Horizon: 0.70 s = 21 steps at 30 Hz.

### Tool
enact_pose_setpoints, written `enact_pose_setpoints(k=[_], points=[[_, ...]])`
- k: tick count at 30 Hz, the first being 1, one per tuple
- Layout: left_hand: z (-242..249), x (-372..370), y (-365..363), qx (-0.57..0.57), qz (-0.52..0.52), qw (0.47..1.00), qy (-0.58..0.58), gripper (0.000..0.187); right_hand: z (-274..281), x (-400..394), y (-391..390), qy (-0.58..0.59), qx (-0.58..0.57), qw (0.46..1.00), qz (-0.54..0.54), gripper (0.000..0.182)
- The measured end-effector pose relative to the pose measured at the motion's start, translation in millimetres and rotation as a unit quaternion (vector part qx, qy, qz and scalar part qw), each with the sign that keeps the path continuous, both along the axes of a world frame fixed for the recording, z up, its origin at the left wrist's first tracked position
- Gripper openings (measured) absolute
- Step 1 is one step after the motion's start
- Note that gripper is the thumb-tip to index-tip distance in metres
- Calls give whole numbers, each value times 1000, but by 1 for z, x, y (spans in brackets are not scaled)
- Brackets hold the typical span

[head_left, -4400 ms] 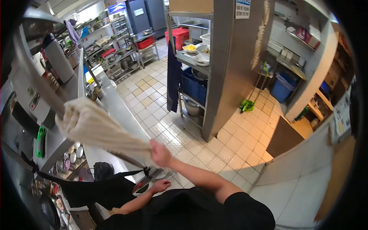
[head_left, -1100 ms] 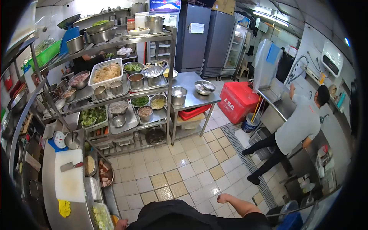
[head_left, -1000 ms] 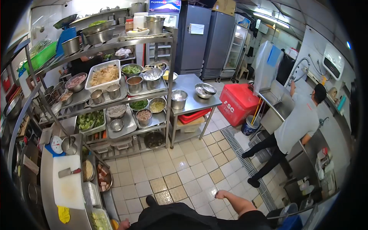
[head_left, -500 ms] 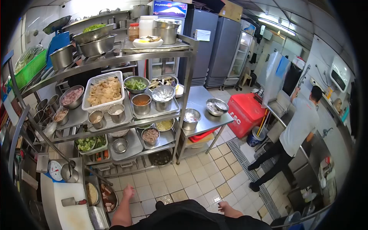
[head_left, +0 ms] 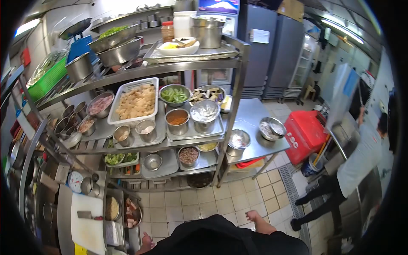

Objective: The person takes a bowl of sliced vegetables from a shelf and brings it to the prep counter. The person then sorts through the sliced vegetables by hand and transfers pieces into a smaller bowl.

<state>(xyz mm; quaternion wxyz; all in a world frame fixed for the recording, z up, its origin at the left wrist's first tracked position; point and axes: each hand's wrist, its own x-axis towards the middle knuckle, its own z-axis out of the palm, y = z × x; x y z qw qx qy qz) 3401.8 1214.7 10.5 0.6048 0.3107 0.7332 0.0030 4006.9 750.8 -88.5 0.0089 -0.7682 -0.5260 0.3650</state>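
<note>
My left hand (head_left: 147, 243) hangs low at the bottom edge, its fingers a little apart and nothing seen in it. Nearest to it is a metal bowl with meat chunks (head_left: 131, 213) beside the counter. A white cutting board (head_left: 87, 229) lies on that counter, with a cleaver (head_left: 85, 215) across it. Over the tiled floor, my right hand (head_left: 254, 216) is held out in front of my dark clothing, fingers loosely bent and apart, touching nothing. Ahead stands a metal rack (head_left: 148, 148) holding a white basket of pale food pieces (head_left: 136, 102) and several metal bowls.
Right of the rack is a steel table (head_left: 259, 111) bearing metal bowls. A red cooler box (head_left: 304, 136) and a blue bucket (head_left: 312, 165) stand on the floor. A person in a light shirt (head_left: 359, 159) works at the right-hand sink counter. A floor drain (head_left: 293, 180) runs nearby.
The view has turned left and come nearer the rack, so the rack and person sit further right. My left hand has dropped lower, and my right hand has risen slightly.
</note>
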Motion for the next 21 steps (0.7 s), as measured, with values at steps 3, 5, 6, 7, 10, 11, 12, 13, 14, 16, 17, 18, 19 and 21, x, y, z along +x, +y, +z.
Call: enact_pose_setpoints(k=[3,5,6,7,10,11,12,13,14,16,17,18,19,21], points=[[2,3,-42,31,34,998,48,82,59,46,61,111,-80,932,-335,20],[17,26,-64,82,83,991,61,80,67,76,78,102,-109,951,-270,15],[29,39,-72,106,108,986,69,80,52,89,79,95,-112,963,-225,14],[37,49,-81,101,100,988,54,78,25,106,81,89,-114,973,-179,14],[45,77,-103,119,70,990,11,76,18,125,103,12,-123,991,42,13],[51,85,-114,130,61,990,-1,76,21,128,111,-23,-120,984,129,13],[56,91,-125,129,53,990,0,76,21,126,124,-25,-114,980,159,14],[64,98,-137,128,47,991,3,77,-5,127,127,12,-119,984,131,15],[73,99,-151,129,43,991,6,77,-31,123,132,71,-132,987,65,17],[77,100,-177,111,74,991,33,78,-82,119,140,195,-161,964,-79,20],[81,96,-196,99,93,990,45,79,-92,118,147,202,-173,962,-65,22],[81,88,-215,84,110,989,58,79,-80,112,157,209,-185,959,-52,24],[79,79,-233,72,134,986,68,80,-52,100,180,185,-201,962,-23,28],[69,56,-267,37,184,977,102,80,-34,87,208,0,-30,940,339,34]])
